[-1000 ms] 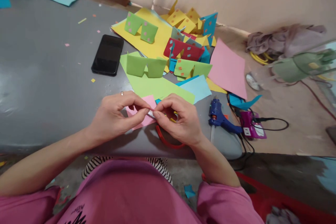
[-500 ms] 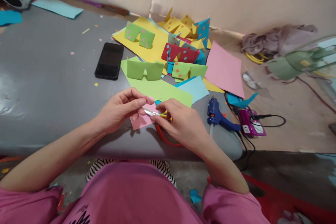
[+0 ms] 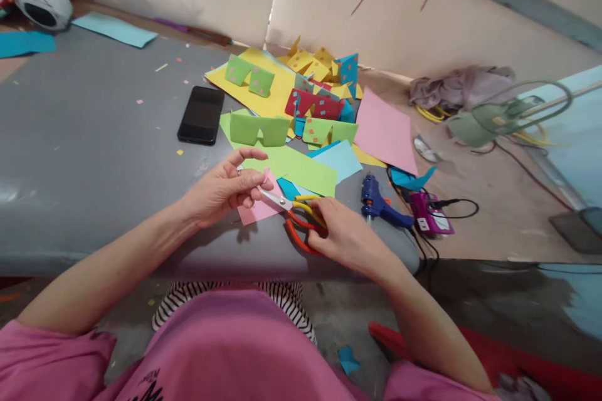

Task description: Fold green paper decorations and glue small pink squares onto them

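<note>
My left hand (image 3: 226, 187) pinches a small pink paper strip (image 3: 266, 173) between thumb and fingers, its index finger lifted. In my right hand (image 3: 350, 233) is a pair of scissors (image 3: 283, 202) with yellow and orange-red handles. The handles are spread, and the blade tips reach the fingers of my left hand. Whether the blades touch the strip I cannot tell. Beneath the hands lies a pink paper piece (image 3: 258, 212). Just beyond are a green sheet (image 3: 301, 169) and a plain green folded paper shape like eyeglasses (image 3: 259, 130).
A black phone (image 3: 201, 115) lies left of the papers. Dotted paper glasses (image 3: 315, 104) are heaped behind, by a pink sheet (image 3: 385, 128). A blue glue gun (image 3: 376, 200) and a purple power strip (image 3: 430, 214) with cables sit to the right. Paper scraps dot the grey table (image 3: 117, 182).
My right hand has moved slightly right and turned, and the scissors' handles have spread apart. My left index finger has lifted. The camera view has shifted a little.
</note>
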### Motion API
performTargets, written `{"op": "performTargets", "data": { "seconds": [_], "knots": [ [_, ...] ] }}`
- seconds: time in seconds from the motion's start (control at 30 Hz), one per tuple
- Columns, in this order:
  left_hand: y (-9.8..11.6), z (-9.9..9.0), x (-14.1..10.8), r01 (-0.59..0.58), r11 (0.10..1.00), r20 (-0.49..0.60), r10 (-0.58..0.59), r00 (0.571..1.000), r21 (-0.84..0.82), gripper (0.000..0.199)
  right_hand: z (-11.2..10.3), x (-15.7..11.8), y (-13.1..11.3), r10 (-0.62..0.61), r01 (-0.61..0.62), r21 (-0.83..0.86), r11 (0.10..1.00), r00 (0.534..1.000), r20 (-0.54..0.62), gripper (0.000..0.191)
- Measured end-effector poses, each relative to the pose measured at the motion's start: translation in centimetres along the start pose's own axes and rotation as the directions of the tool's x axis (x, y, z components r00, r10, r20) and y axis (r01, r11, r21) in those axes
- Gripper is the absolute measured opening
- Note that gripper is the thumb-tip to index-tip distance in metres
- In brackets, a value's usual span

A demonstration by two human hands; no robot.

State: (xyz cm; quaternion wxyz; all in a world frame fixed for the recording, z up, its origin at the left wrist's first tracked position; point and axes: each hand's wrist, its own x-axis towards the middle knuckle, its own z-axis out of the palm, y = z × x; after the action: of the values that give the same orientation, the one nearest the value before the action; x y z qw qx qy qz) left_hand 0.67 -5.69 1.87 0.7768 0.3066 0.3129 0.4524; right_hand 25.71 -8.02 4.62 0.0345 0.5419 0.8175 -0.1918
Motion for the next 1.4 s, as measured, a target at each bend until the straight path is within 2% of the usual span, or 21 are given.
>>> {"op": "performTargets", "data": {
  "seconds": [0.1,0.17,0.3,0.4,0.47,0.53,0.63,0.73,0.97,1.13,1.3,1.4],
  "knots": [
    [0.1,-0.1,0.0,-0.040,0.999,0.004,0.040,0.999,0.005,0.036,-1.0,-0.9,0.3,0.079,-0.086,0.181,0.980,0.996,0.047,0.027],
    [0.1,0.0,0.0,-0.040,0.999,-0.007,0.040,0.999,0.015,0.037,-1.4,-1.5,0.3,0.086,-0.100,0.366,0.925,0.995,0.052,0.026],
    [0.2,0.4,-0.1,-0.037,0.999,-0.038,0.038,0.999,0.034,0.039,-1.5,-2.5,-0.3,0.049,-0.083,0.702,0.707,0.996,0.069,0.028],
    [0.2,0.3,-0.1,-0.043,0.998,-0.027,0.045,0.999,0.048,0.037,-1.3,-3.2,-0.7,-0.023,-0.137,0.821,0.555,0.983,0.180,0.031],
    [0.1,0.1,-0.1,-0.055,0.996,-0.016,0.056,0.998,0.065,0.036,-1.2,-3.5,-0.7,-0.074,-0.202,0.834,0.513,0.958,0.277,0.036],
    [0.1,0.0,-0.1,-0.064,0.994,-0.014,0.066,0.998,0.085,0.034,-1.2,-3.7,-0.4,-0.108,-0.242,0.821,0.517,0.933,0.343,0.040],
    [0.1,0.0,-0.1,-0.060,0.993,-0.014,0.062,0.998,0.097,0.033,-1.1,-3.8,-0.1,-0.100,-0.261,0.799,0.541,0.924,0.369,0.039],
    [0.2,0.1,-0.2,-0.055,0.995,0.000,0.055,0.999,0.081,0.032,-1.0,-3.7,0.2,-0.079,-0.261,0.796,0.546,0.930,0.359,0.034],
    [0.0,0.0,-0.3,-0.096,0.989,-0.020,0.099,0.995,0.109,0.031,-0.6,-3.5,1.0,-0.119,-0.236,0.815,0.530,0.930,0.347,0.026],
    [-0.1,-0.1,-0.2,-0.098,0.985,-0.011,0.101,0.995,0.141,0.030,-1.2,-3.4,0.1,-0.102,-0.159,0.844,0.512,0.964,0.244,0.031],
    [-0.1,-0.1,-0.3,-0.100,0.988,0.002,0.101,0.995,0.121,0.028,-1.5,-3.5,-0.6,-0.114,-0.122,0.860,0.496,0.972,0.203,0.030],
    [-0.2,-0.2,-0.3,-0.110,0.989,0.019,0.109,0.994,0.103,0.026,-1.5,-3.9,-0.8,-0.092,-0.137,0.889,0.437,0.976,0.196,0.041]
  ]
}}
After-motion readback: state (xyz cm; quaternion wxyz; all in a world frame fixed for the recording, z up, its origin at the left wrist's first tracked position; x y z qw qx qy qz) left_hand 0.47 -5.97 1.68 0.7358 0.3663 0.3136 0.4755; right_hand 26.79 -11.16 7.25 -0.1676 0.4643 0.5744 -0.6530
